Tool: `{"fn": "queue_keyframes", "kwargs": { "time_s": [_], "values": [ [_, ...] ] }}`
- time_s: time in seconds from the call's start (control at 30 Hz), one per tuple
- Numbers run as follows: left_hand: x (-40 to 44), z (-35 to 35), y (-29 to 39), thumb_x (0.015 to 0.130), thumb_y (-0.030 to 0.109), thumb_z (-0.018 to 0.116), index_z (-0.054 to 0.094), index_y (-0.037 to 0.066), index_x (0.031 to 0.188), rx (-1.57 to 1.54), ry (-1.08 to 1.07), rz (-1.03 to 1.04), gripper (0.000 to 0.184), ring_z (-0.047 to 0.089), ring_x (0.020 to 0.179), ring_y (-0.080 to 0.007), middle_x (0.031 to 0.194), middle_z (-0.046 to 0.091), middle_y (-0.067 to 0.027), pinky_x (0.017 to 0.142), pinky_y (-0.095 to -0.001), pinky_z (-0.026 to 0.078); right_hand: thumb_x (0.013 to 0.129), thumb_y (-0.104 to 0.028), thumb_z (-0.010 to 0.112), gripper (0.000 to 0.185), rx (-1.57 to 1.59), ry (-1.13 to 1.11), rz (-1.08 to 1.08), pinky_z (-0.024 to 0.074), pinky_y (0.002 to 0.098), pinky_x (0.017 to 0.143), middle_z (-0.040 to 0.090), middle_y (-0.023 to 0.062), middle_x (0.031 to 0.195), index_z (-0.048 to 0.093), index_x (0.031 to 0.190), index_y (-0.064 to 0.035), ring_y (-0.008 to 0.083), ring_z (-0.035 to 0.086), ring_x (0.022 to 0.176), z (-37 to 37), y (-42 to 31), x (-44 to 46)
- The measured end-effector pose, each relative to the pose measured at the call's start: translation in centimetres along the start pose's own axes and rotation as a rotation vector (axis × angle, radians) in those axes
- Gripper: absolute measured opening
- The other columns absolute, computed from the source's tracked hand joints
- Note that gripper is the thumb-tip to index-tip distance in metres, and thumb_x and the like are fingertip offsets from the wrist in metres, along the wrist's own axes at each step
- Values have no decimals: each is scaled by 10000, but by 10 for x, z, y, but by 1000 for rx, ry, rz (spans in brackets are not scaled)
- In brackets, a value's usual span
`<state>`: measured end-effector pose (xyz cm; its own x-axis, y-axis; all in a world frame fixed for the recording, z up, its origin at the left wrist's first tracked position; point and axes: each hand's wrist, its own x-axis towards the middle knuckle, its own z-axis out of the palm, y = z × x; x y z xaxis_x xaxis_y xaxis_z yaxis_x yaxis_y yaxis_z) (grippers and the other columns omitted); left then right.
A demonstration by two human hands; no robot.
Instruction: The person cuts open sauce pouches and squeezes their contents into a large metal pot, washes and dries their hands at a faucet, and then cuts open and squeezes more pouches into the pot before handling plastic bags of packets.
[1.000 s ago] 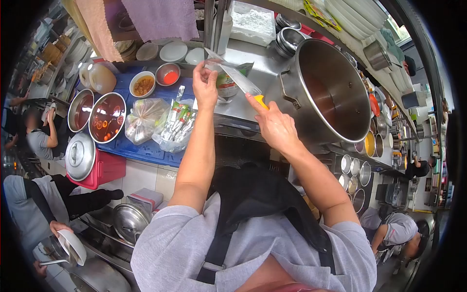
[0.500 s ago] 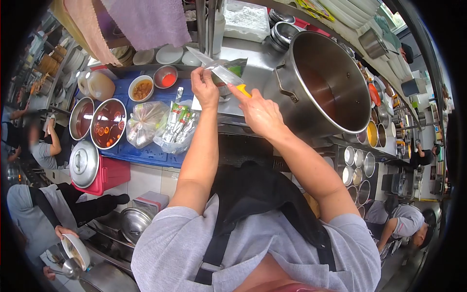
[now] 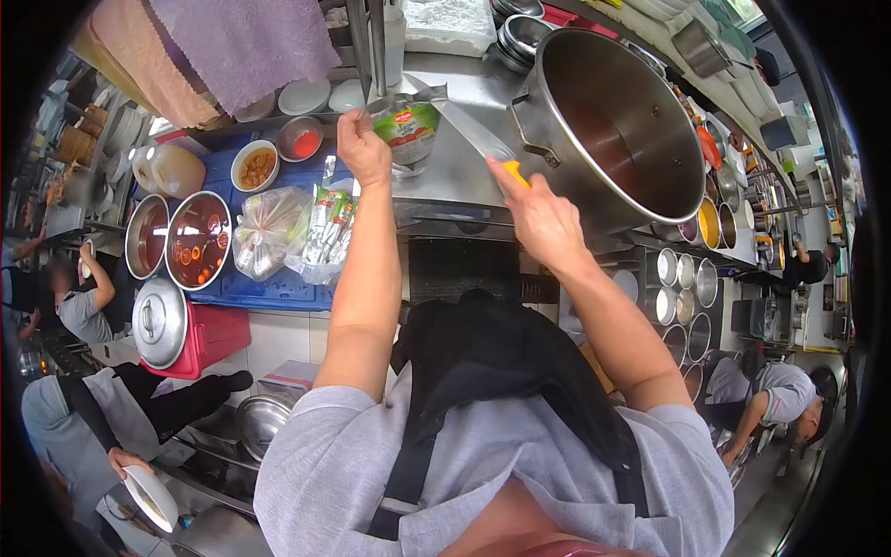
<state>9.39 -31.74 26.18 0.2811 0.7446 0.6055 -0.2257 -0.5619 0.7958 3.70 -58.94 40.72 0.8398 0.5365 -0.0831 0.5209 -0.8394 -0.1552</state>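
My left hand [image 3: 364,153] is closed, pinching the upper left edge of a soft plastic pouch [image 3: 408,132] with a green and red printed label. The pouch hangs upright above the steel counter. In my right hand [image 3: 543,221] is a kitchen knife [image 3: 475,132] with a yellow handle. Its broad blade slants up and left, the tip close to the pouch's upper right corner; whether they touch I cannot tell. A large deep steel pot [image 3: 691,190] with dark reddish residue inside stands just right of the knife.
Left on a blue surface [image 3: 264,295] are two steel bowls of dark red liquid [image 3: 198,243], a bowl of brown food [image 3: 255,170], a small bowl of red sauce [image 3: 301,140] and bags of packets [image 3: 325,237]. Co-workers [image 3: 79,418] stand at both sides.
The knife and my right hand have moved right and down, off the pouch's top. My left hand has shifted slightly left, and the pouch's printed front now shows.
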Motion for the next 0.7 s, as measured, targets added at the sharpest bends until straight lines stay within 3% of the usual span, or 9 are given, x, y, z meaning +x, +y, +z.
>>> {"fn": "queue_keyframes", "kwargs": {
  "time_s": [0.03, 0.07, 0.23, 0.33, 0.4, 0.5, 0.63, 0.7],
  "values": [
    [0, 0, 0, 991, 148, 616, 585, 22, 980, -1, -17, 9, 131, 596, 751, -232, 830, 632, -102, 719, -343, 496, 981, -173, 532, 602, -1, -1, 0, 559, 536, 692, 585, 223, 1004, 364, 1517, -392, 433, 683, 766, 0, 4, -6],
    [-2, -1, 0, 959, 80, 607, 588, 9, 967, -27, -23, -50, 73, 618, 796, -333, 875, 636, -156, 735, -388, 492, 980, -177, 537, 605, -2, 3, 51, 557, 541, 693, 585, 226, 1007, 361, 1520, -387, 439, 682, 771, 2, 7, -12],
    [-2, -7, -5, 972, 78, 601, 586, 6, 975, -20, -10, -40, 73, 609, 793, -301, 876, 644, -147, 739, -376, 489, 983, -189, 547, 620, 23, 5, 154, 547, 550, 697, 581, 233, 1012, 335, 1537, -367, 456, 674, 776, 14, 29, -22],
    [-1, -10, -5, 976, 86, 604, 585, 6, 975, -39, -21, -7, 82, 605, 804, -267, 882, 643, -133, 743, -362, 486, 981, -192, 542, 663, 167, -16, 140, 531, 550, 794, 579, 246, 1047, 267, 1565, -345, 476, 655, 884, 42, 28, -10],
    [-4, -9, -3, 987, 108, 602, 586, 5, 982, -101, -8, -66, 104, 587, 809, -226, 885, 635, -112, 750, -342, 482, 974, -176, 529, 711, 299, -84, 162, 498, 556, 892, 560, 288, 1129, 200, 1585, -331, 501, 624, 989, 70, 22, 7],
    [-5, -6, -8, 1031, 171, 565, 570, 18, 1016, -161, 22, -149, 154, 548, 764, -109, 835, 607, -26, 715, -267, 468, 935, -135, 553, 765, 295, -127, 205, 498, 539, 922, 521, 298, 1220, 201, 1588, -325, 488, 618, 1052, 127, 18, 51],
    [-1, -7, -11, 1048, 158, 517, 530, 36, 1032, -487, 49, -300, 124, 653, 822, -154, 858, 647, -65, 745, -287, 508, 879, -79, 588, 842, 245, -183, 264, 491, 514, 963, 473, 285, 1298, 206, 1588, -322, 467, 599, 1130, 174, 16, 101],
    [6, -16, -10, 1061, 187, 476, 494, 49, 1065, -481, 13, -392, 140, 686, 834, -205, 963, 695, -149, 746, -304, 520, 837, -33, 608, 887, 251, -147, 339, 489, 499, 979, 423, 271, 1350, 225, 1585, -315, 453, 588, 1164, 187, 21, 117]
  ]
}}
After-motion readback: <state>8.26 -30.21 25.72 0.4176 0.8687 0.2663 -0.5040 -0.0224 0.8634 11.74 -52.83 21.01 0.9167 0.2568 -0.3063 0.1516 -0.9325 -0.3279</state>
